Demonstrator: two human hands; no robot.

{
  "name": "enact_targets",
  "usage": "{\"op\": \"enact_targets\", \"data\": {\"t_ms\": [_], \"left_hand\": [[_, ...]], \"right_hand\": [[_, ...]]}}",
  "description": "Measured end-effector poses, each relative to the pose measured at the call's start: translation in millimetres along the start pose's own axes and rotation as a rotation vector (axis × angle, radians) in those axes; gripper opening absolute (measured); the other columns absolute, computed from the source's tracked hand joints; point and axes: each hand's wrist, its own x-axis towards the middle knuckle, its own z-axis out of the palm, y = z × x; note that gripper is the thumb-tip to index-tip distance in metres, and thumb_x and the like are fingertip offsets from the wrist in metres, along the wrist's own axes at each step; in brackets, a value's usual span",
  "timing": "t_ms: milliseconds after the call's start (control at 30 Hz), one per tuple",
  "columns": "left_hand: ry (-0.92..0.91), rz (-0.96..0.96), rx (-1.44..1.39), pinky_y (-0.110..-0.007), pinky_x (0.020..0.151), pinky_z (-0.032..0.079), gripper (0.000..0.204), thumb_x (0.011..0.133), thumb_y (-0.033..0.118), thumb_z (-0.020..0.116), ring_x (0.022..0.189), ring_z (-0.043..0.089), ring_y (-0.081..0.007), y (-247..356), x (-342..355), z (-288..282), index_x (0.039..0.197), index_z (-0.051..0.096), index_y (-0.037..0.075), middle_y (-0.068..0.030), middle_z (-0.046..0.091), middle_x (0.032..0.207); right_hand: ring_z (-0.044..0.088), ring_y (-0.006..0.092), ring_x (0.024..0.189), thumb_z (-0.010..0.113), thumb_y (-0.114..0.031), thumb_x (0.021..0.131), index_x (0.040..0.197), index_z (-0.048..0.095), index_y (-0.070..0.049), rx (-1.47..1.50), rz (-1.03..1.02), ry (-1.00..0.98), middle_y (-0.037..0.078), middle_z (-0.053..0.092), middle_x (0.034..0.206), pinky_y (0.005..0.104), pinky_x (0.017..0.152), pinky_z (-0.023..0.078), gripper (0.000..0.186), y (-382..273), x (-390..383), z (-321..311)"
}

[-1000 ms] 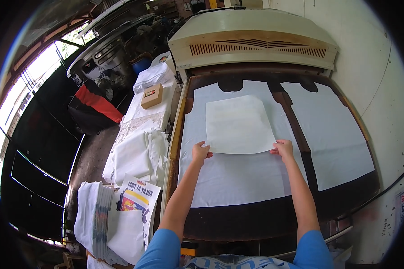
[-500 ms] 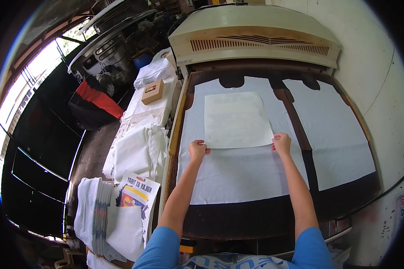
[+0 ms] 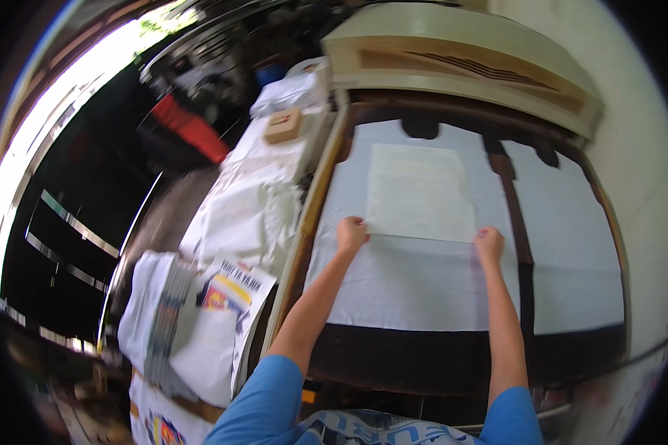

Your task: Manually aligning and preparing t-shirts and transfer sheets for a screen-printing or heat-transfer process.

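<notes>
A whitish rectangular paper sheet (image 3: 421,194) lies on the chest of a pale, light-blue-looking shirt (image 3: 416,293), spread flat on a dark platen (image 3: 423,360). At the sheet's near left corner is my left hand (image 3: 352,233), fingers closed in a pinch. My right hand (image 3: 490,243) is likewise closed at the near right corner. Motion blur softens both fingertips. Beyond a dark gap to the right, a second pale shirt (image 3: 579,259) lies flat on the same platen.
A cream vented machine hood (image 3: 460,55) stands behind the platen. Along the left runs a table with heaped white cloth (image 3: 237,222), a small cardboard box (image 3: 283,125), stacked folded shirts (image 3: 156,311) and a printed sheet (image 3: 237,297). A pale wall (image 3: 642,133) rises at the right.
The whole view has swung and tilted, carrying the platen rightward in the picture. Both hands remain at the sheet's near corners, and the sheet now looks flatter at its near right corner.
</notes>
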Motion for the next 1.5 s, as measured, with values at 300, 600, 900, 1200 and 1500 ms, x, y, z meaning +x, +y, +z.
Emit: {"op": "enact_targets", "data": {"t_ms": [300,600,900,1200,1500], "left_hand": [[0.564,0.446,0.236,-0.030,0.061,0.047,0.019,0.074,0.000,0.057,0.067,0.058,-0.0197,-54,-135,-180,0.092,0.061,0.003,-0.0124,0.057,0.092],[0.596,-0.685,1.017,-0.049,0.100,0.022,0.094,0.062,0.022,0.073,0.126,0.023,-0.0373,-243,-376,-358,0.136,0.017,0.005,-0.0243,0.020,0.137],[1.034,-0.525,-0.686,-0.034,0.086,0.039,0.072,0.068,0.022,0.070,0.106,0.045,-0.0237,-352,-413,-432,0.123,0.032,-0.005,-0.0180,0.043,0.118],[0.613,-0.075,-1.050,-0.037,0.086,0.044,0.044,0.075,-0.003,0.050,0.102,0.051,-0.0213,-241,-430,-456,0.118,0.042,0.003,-0.0098,0.051,0.110],[0.347,0.315,-1.252,-0.039,0.095,0.040,0.046,0.078,-0.009,0.045,0.111,0.048,-0.0238,-126,-457,-416,0.120,0.042,0.008,-0.0101,0.050,0.118]], "right_hand": [[0.057,0.0158,0.073,0.060,-0.002,0.072,0.098,0.060,-0.001,0.315,-0.210,-0.213,0.009,0.062,0.088,0.0277,0.068,0.046,0.026,21,-49,-64],[0.034,0.0030,0.045,0.057,-0.012,0.081,0.099,0.060,-0.005,0.397,0.087,-0.200,0.001,0.055,0.081,0.0180,0.037,0.024,0.019,-27,-180,-158],[0.041,0.0027,0.052,0.057,-0.007,0.082,0.093,0.061,-0.004,0.492,-0.099,-0.581,-0.001,0.054,0.077,0.0174,0.043,0.031,0.012,-195,-319,-158],[0.056,0.0106,0.072,0.056,-0.017,0.085,0.102,0.058,-0.001,0.645,-0.039,-1.576,0.006,0.061,0.087,0.0215,0.062,0.046,0.023,-324,-470,-123],[0.058,0.0156,0.085,0.061,-0.006,0.080,0.136,0.015,-0.007,1.343,-0.060,-1.689,0.010,0.057,0.099,0.0268,0.074,0.047,0.073,-402,-493,-171]]}}
